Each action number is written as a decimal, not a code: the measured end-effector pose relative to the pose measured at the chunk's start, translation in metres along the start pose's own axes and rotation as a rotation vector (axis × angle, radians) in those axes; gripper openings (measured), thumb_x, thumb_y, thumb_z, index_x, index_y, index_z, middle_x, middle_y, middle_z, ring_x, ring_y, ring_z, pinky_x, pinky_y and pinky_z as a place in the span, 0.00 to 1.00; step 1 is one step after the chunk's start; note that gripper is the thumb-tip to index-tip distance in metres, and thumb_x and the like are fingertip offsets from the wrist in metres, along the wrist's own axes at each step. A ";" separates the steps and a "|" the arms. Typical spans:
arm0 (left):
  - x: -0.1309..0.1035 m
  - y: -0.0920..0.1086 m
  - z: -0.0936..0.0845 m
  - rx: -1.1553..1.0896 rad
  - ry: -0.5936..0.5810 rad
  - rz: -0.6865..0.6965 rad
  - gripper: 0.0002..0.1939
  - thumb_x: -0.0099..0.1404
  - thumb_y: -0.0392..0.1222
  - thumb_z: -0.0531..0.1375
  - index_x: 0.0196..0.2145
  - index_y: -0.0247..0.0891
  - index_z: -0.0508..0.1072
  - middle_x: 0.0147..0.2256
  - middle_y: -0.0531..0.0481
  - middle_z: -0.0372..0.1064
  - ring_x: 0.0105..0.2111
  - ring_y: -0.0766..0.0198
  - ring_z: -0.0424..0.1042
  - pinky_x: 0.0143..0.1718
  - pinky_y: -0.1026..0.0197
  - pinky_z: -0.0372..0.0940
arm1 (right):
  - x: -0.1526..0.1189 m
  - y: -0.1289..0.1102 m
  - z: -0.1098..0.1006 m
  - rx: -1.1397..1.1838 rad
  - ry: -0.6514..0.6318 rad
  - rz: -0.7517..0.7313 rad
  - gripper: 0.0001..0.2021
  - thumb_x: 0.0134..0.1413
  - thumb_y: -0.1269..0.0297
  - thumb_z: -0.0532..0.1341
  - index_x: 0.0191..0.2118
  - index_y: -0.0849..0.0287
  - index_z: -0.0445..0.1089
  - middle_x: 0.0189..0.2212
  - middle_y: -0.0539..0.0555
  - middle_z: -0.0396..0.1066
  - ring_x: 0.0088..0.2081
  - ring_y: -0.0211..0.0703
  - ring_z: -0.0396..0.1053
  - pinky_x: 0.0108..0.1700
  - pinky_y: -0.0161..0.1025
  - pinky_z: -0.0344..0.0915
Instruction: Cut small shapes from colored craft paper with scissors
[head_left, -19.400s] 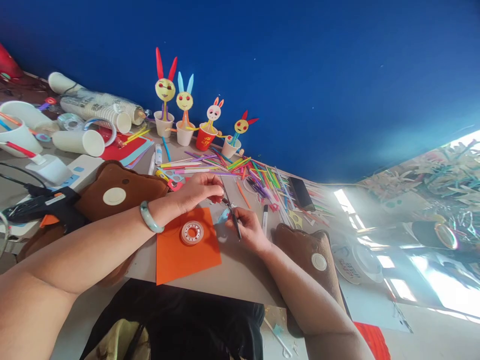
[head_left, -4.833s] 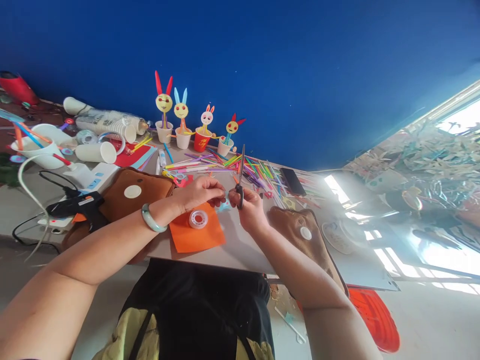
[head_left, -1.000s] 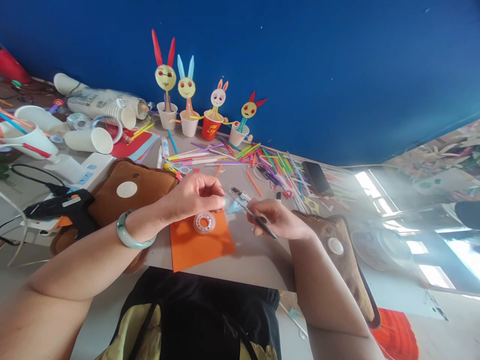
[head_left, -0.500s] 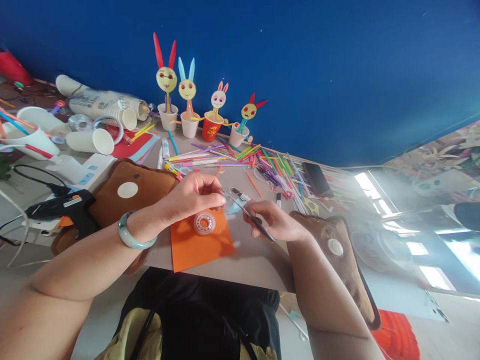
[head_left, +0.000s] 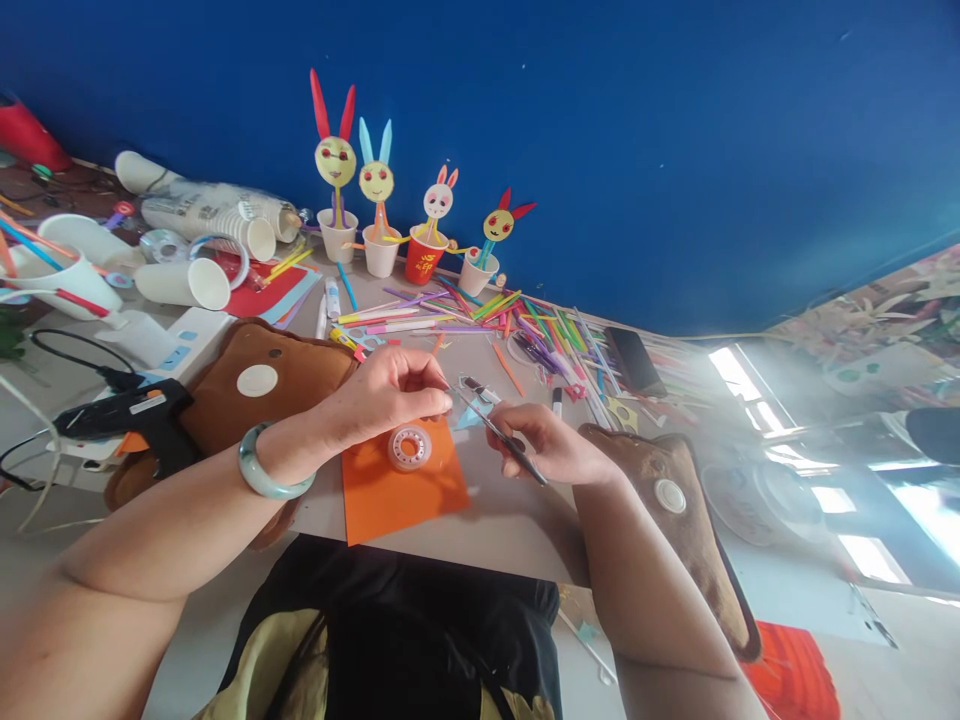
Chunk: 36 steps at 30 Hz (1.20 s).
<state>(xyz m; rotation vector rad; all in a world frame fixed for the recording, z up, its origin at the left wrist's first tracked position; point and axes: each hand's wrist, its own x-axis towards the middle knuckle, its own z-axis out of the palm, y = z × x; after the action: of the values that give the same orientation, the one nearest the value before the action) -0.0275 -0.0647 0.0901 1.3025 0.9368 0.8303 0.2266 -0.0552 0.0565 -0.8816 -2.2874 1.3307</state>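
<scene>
My right hand (head_left: 551,442) is closed around dark-handled scissors (head_left: 517,452), seen nearly edge-on. Their thin tips point up and left, close to the fingertips of my left hand (head_left: 397,392). That hand is pinched; whatever small piece it grips is too small to make out. Below it, a clear tape roll (head_left: 409,448) lies on an orange paper sheet (head_left: 405,510) near the table edge. A scrap of light blue paper (head_left: 472,413) and a black-and-white marker-like item (head_left: 480,388) are behind the scissors.
Along the blue wall stand several rabbit-faced figures in paper cups (head_left: 381,252). Loose coloured sticks (head_left: 525,320) are scattered in front of them. To the left are a glue gun (head_left: 150,415) and a brown cushion (head_left: 307,370); another brown cushion (head_left: 660,480) lies right, below a phone (head_left: 636,360).
Both hands keep almost the same pose, with the scissors still by the left fingertips. The view has shifted very slightly.
</scene>
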 end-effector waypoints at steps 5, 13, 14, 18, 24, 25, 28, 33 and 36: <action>0.000 -0.001 0.000 0.012 0.009 0.012 0.05 0.52 0.37 0.64 0.24 0.35 0.72 0.22 0.54 0.70 0.25 0.70 0.68 0.28 0.67 0.62 | 0.000 0.001 0.001 0.022 0.024 0.009 0.27 0.51 0.39 0.66 0.21 0.60 0.61 0.21 0.47 0.60 0.26 0.35 0.54 0.29 0.35 0.51; 0.008 -0.010 -0.004 0.017 0.051 0.008 0.08 0.57 0.42 0.62 0.26 0.35 0.76 0.26 0.49 0.77 0.31 0.64 0.76 0.36 0.63 0.71 | 0.008 0.005 0.012 0.212 0.291 0.112 0.25 0.51 0.39 0.65 0.25 0.60 0.68 0.22 0.49 0.62 0.24 0.35 0.55 0.27 0.36 0.52; 0.010 -0.011 -0.005 0.035 0.059 0.003 0.08 0.57 0.42 0.62 0.26 0.35 0.77 0.26 0.48 0.78 0.30 0.64 0.76 0.36 0.63 0.71 | 0.009 0.006 0.014 0.220 0.316 0.119 0.25 0.51 0.39 0.65 0.26 0.61 0.70 0.22 0.50 0.63 0.24 0.35 0.55 0.27 0.36 0.52; 0.014 -0.016 -0.006 0.087 0.077 -0.008 0.09 0.57 0.43 0.62 0.27 0.34 0.77 0.28 0.46 0.79 0.29 0.64 0.76 0.36 0.63 0.71 | 0.015 0.007 0.021 0.216 0.364 0.114 0.23 0.50 0.41 0.66 0.28 0.61 0.74 0.25 0.52 0.68 0.26 0.38 0.60 0.29 0.37 0.56; 0.019 -0.020 -0.007 0.097 0.129 0.010 0.09 0.56 0.42 0.62 0.25 0.34 0.76 0.27 0.47 0.77 0.27 0.65 0.74 0.34 0.63 0.71 | 0.019 0.008 0.033 0.181 0.457 0.135 0.21 0.51 0.44 0.66 0.25 0.59 0.69 0.23 0.49 0.65 0.26 0.37 0.59 0.30 0.36 0.57; 0.020 -0.021 -0.007 0.104 0.138 0.018 0.08 0.56 0.42 0.62 0.25 0.34 0.76 0.26 0.48 0.77 0.27 0.66 0.74 0.34 0.63 0.71 | 0.019 0.009 0.035 0.181 0.472 0.135 0.21 0.51 0.45 0.66 0.25 0.59 0.68 0.23 0.49 0.65 0.26 0.37 0.59 0.31 0.36 0.58; 0.023 -0.024 -0.007 0.164 0.136 0.041 0.07 0.54 0.41 0.62 0.25 0.34 0.76 0.24 0.49 0.75 0.26 0.66 0.73 0.32 0.64 0.69 | 0.020 0.012 0.040 0.176 0.524 0.105 0.19 0.50 0.48 0.68 0.23 0.59 0.67 0.24 0.50 0.67 0.28 0.38 0.62 0.33 0.37 0.61; 0.027 -0.038 -0.008 0.279 0.092 0.042 0.07 0.54 0.42 0.63 0.27 0.35 0.78 0.25 0.49 0.76 0.28 0.64 0.74 0.32 0.64 0.67 | 0.025 0.014 0.051 0.170 0.609 0.088 0.13 0.50 0.53 0.68 0.27 0.57 0.73 0.29 0.52 0.73 0.34 0.43 0.69 0.39 0.40 0.65; 0.029 -0.046 -0.008 0.291 0.076 0.033 0.09 0.57 0.45 0.62 0.28 0.36 0.79 0.28 0.48 0.78 0.30 0.63 0.76 0.35 0.62 0.68 | 0.027 0.013 0.056 0.232 0.657 0.119 0.14 0.50 0.52 0.68 0.27 0.57 0.73 0.28 0.51 0.72 0.32 0.42 0.68 0.37 0.39 0.64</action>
<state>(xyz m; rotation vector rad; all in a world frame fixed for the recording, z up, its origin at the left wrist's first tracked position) -0.0238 -0.0395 0.0417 1.5483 1.1305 0.7935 0.1783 -0.0690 0.0171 -1.1723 -1.5688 1.1034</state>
